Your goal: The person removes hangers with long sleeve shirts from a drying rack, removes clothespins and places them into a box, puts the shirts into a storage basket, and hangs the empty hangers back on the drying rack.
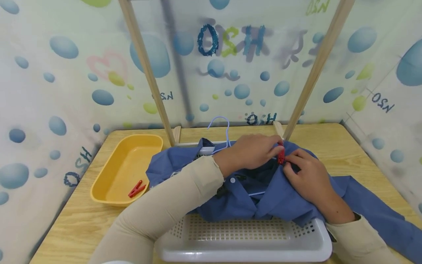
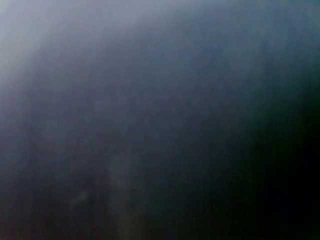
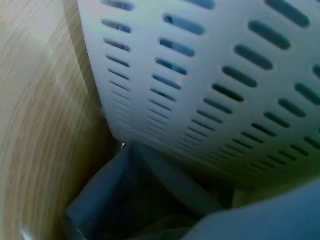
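Observation:
A blue shirt (image 1: 227, 205) with white buttons lies over a white basket in the head view, a light-blue hanger (image 1: 228, 128) inside it with its hook sticking up. My left hand (image 1: 252, 150) reaches across and pinches a red clothespin (image 1: 281, 157) at the shirt's right shoulder. Close beside the clothespin, my right hand (image 1: 308, 178) pinches the shirt fabric between thumb and fingers. Whether the clothespin's tips clamp the hanger cannot be seen. The left wrist view is dark and blurred. In the right wrist view, blue cloth (image 3: 150, 200) hangs by the basket's slotted side.
The white perforated basket (image 1: 244, 255) stands at the table's front. At left is a yellow tray (image 1: 113, 168) holding another red clothespin (image 1: 136, 189). Two wooden posts (image 1: 148, 73) rise behind the shirt. One sleeve (image 1: 376, 209) trails right across the wooden table (image 1: 343, 154).

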`<state>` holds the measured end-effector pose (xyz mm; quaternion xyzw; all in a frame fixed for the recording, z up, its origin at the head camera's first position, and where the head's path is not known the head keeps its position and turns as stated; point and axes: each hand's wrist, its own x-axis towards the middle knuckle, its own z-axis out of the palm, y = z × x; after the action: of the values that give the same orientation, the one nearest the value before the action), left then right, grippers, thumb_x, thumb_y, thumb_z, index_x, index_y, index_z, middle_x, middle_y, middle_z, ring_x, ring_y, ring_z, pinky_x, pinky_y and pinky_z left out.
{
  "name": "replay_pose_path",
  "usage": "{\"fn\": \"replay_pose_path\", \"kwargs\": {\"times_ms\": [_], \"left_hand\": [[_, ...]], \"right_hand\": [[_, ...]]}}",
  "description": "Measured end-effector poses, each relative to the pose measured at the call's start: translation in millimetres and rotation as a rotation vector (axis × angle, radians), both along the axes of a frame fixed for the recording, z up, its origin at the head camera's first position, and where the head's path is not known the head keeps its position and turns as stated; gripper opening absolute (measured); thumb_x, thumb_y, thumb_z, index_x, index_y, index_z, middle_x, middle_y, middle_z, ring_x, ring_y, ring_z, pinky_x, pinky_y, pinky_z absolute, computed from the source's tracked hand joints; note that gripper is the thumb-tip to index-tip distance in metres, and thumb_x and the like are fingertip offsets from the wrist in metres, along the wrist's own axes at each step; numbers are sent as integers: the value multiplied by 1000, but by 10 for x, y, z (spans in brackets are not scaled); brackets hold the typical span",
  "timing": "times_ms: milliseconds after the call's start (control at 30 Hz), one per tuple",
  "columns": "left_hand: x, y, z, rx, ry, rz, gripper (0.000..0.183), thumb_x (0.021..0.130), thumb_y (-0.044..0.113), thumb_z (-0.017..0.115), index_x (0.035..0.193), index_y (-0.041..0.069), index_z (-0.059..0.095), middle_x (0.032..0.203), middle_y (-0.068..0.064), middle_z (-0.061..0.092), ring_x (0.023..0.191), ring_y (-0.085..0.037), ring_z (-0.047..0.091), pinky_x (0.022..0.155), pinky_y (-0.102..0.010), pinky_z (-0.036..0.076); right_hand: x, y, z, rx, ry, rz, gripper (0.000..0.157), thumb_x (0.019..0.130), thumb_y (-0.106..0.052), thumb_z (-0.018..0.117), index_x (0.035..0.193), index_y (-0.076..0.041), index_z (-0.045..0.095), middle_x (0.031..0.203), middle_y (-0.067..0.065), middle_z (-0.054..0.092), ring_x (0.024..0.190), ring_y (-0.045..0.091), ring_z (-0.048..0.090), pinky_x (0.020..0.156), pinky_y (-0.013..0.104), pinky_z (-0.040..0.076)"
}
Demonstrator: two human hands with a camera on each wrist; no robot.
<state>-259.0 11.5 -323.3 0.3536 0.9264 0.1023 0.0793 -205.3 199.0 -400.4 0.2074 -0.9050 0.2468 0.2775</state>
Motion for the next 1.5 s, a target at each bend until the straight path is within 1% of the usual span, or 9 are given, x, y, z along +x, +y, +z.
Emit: {"fn": "replay_pose_path", "kwargs": {"times_ms": [167,333,433,533,733,967,1067,1267,1500], "left_hand": [[-12,19,4,17,13,6,37,108,43,35,136,26,52,91,10,61,78,-6,59,71,-28,49],[0,26,-6,45,-21,24,36,107,42,37,134,24,53,97,11,61,81,-4,59,72,-26,48],[8,32,-14,61,-28,29,36,107,42,38,134,23,53,97,11,61,80,-4,59,71,-25,48],[15,41,-12,60,-15,35,35,107,41,39,133,23,53,99,12,62,80,-3,59,70,-25,48],[18,46,-2,54,0,53,33,106,41,41,130,23,55,103,11,64,81,-3,59,70,-24,48],[-14,19,-32,104,-41,72,31,106,40,42,128,23,57,110,12,66,86,-2,61,73,-23,49],[-18,9,-36,124,-50,72,30,106,40,43,126,23,57,108,12,65,84,-2,60,71,-23,49],[-14,1,-37,142,-28,73,28,106,40,43,123,23,57,96,12,62,76,-5,58,66,-24,46],[-7,-8,-48,166,-29,77,28,105,39,44,123,23,57,97,12,63,75,-4,58,65,-23,46]], "right_hand": [[-3,5,21,0,-15,-11,15,82,-4,66,92,1,76,89,9,67,69,20,60,59,38,49],[7,4,15,8,-51,-22,17,84,-6,65,95,1,75,91,9,67,68,18,59,59,36,48],[7,9,2,5,-49,-22,17,84,-7,64,95,2,75,90,10,67,69,20,60,60,37,48],[0,15,-4,1,-39,-18,17,85,-6,63,95,1,75,90,10,68,71,21,61,61,39,49],[-7,16,-5,-3,-53,-20,17,85,-6,63,96,0,75,92,10,69,73,21,62,61,38,49],[-1,-2,5,-11,-93,-23,19,86,-6,63,98,1,75,94,13,70,77,25,65,65,43,51],[-1,1,6,-13,-85,-20,18,86,-6,63,97,1,75,94,13,70,78,27,66,66,46,52],[-5,9,8,-14,-71,-21,17,86,-5,62,95,1,75,93,13,71,78,27,66,66,47,53],[-5,7,5,-11,-89,-23,17,86,-6,62,95,0,75,93,13,71,78,27,66,66,46,52]]}}
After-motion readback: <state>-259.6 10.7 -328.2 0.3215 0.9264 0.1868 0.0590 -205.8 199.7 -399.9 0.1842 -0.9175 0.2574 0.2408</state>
